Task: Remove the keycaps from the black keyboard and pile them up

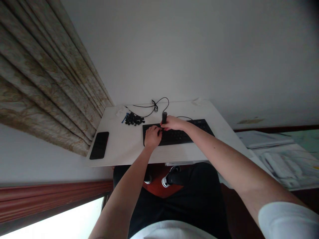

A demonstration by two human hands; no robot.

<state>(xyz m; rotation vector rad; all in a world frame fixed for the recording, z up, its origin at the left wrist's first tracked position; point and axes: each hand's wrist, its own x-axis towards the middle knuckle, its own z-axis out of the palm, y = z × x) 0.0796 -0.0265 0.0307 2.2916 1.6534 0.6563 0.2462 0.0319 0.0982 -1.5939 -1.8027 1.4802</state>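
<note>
A black keyboard (174, 137) lies on the white table in front of me. My right hand (170, 123) is closed around a dark, upright brush (164, 117) with a bristly-looking top end, held over the keyboard's left half. The lower end of the brush is hidden by my fingers. My left hand (152, 135) rests on the left end of the keyboard, fingers stretched over it and thumb close to the right fingertips. Whatever lies under the left palm is hidden. To the left of the keyboard, a pile of loose black keycaps (134, 119) sits on the table.
A thin blue tool (124, 118) lies at the pile's left edge. Behind runs a black cable (155, 106), partly looped. A dark phone (99, 145) lies near the left edge of the white table (124, 146). A patterned curtain (50, 66) hangs at the left; a wall rises behind.
</note>
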